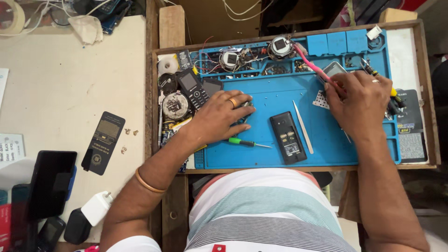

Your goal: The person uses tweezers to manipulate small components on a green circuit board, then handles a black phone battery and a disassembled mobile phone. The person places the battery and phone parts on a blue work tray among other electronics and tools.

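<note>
- The left hand (223, 113) lies palm down, knuckles up, at about ten o'clock from the torso; its fingers curl toward two o'clock, the tips bent under.
- A ring sits on one finger of this hand, a bangle on the left forearm (154, 173).
- That forearm runs from seven o'clock up to the wrist, elbow bent out to the side.
- The right hand (360, 101) is at about one o'clock, back of the hand up, fingers bunched and pointing toward ten o'clock in a pinch.
- It wears a ring too.
- The right forearm (385, 186) rises almost straight from five o'clock.
</note>
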